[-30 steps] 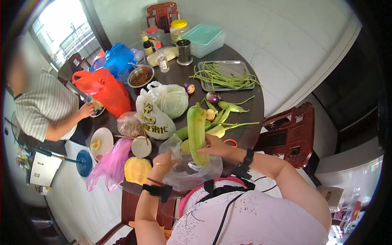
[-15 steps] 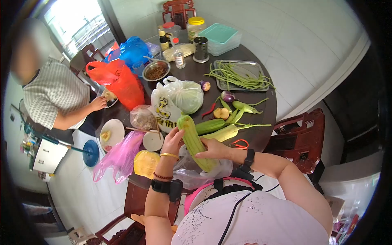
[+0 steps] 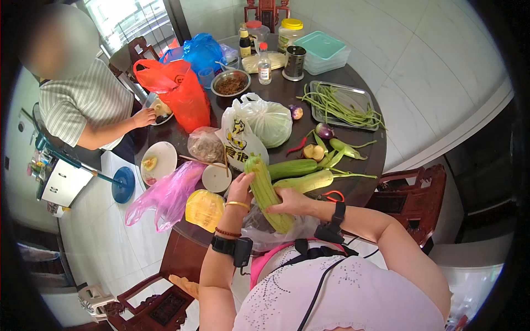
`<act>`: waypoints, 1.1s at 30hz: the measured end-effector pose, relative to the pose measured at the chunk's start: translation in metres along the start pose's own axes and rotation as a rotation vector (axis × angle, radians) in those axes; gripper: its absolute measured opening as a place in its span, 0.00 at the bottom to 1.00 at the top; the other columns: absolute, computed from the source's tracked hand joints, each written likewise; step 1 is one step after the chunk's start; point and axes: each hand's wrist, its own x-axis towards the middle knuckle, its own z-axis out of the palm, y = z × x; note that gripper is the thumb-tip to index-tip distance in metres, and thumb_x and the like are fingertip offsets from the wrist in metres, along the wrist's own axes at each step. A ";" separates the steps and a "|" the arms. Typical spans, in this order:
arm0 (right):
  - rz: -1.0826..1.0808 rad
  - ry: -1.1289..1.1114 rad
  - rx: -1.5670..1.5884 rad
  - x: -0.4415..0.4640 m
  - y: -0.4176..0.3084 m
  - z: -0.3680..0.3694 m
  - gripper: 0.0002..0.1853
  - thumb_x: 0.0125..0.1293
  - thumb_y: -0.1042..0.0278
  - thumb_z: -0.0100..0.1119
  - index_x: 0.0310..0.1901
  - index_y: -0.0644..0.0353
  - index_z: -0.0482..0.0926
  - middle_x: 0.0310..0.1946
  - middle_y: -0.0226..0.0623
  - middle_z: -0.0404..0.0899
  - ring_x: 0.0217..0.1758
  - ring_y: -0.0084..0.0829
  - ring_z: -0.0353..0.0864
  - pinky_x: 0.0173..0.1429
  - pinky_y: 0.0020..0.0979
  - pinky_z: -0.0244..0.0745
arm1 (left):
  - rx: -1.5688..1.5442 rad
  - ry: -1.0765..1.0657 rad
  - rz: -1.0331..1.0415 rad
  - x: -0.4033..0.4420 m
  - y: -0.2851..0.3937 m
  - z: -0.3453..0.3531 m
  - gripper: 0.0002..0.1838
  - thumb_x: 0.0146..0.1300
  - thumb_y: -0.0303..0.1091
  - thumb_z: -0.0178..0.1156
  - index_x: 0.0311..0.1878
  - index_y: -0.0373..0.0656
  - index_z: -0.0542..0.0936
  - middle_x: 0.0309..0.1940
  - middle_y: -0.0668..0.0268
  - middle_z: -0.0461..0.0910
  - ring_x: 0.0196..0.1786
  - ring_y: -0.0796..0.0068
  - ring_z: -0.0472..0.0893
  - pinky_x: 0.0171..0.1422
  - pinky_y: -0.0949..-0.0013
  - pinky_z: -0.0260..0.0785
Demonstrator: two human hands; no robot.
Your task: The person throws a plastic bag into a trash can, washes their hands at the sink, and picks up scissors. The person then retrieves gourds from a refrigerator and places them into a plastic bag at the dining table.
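Observation:
Between my two hands is a long pale green ridged gourd point(image 3: 266, 197), tilted with its upper end toward the table's middle. My left hand point(image 3: 241, 190) closes on its left side near the upper end. On the right side, my right hand point(image 3: 291, 201) grips it lower down, thumb across the front. Beneath it lies a crumpled clear plastic bag point(image 3: 255, 222) at the table edge. A darker green gourd point(image 3: 295, 168) and a paler long-stemmed one point(image 3: 309, 181) rest just beyond my right hand. Scissors with orange handles point(image 3: 334, 196) lie to its right, partly hidden.
Across the round table point(image 3: 276, 94) stand a white bag point(image 3: 268, 121), a red bag point(image 3: 185, 99), a bowl of brown food point(image 3: 231, 84) and a tray of long beans point(image 3: 342, 105). An eggplant point(image 3: 324, 131) lies nearby. Another person point(image 3: 91, 105) reaches toward a plate at left.
The view has shifted, so the table and its things sit slightly farther right. Both hands keep hold of the gourd, which stays in about the same position.

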 end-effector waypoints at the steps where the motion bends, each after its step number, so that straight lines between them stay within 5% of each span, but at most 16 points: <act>1: 0.012 -0.009 -0.006 0.000 -0.002 -0.001 0.36 0.40 0.43 0.58 0.44 0.69 0.69 0.37 0.54 0.74 0.41 0.45 0.75 0.47 0.35 0.67 | 0.000 0.012 0.000 0.000 0.000 0.001 0.16 0.56 0.34 0.53 0.46 0.38 0.70 0.40 0.66 0.72 0.42 0.75 0.72 0.45 0.69 0.66; 17: 0.035 -0.028 -0.088 0.011 0.000 -0.001 0.37 0.39 0.41 0.57 0.44 0.68 0.69 0.36 0.54 0.75 0.40 0.46 0.75 0.45 0.35 0.68 | -0.059 0.130 -0.004 0.008 -0.002 0.004 0.16 0.54 0.34 0.55 0.45 0.37 0.71 0.37 0.65 0.74 0.38 0.74 0.74 0.42 0.71 0.67; 26: 0.017 -0.041 0.014 0.020 0.021 0.007 0.32 0.40 0.45 0.60 0.40 0.66 0.74 0.33 0.48 0.76 0.36 0.38 0.76 0.41 0.34 0.69 | -0.004 0.121 0.053 0.031 -0.027 -0.016 0.18 0.52 0.38 0.57 0.43 0.37 0.73 0.36 0.64 0.75 0.39 0.74 0.74 0.41 0.70 0.67; 33: 0.064 -0.065 -0.051 0.013 0.006 -0.002 0.36 0.40 0.42 0.59 0.45 0.67 0.71 0.37 0.50 0.75 0.41 0.42 0.75 0.46 0.34 0.68 | 0.085 0.140 0.011 0.020 -0.015 -0.007 0.21 0.52 0.43 0.58 0.46 0.38 0.71 0.36 0.67 0.74 0.38 0.76 0.74 0.40 0.73 0.66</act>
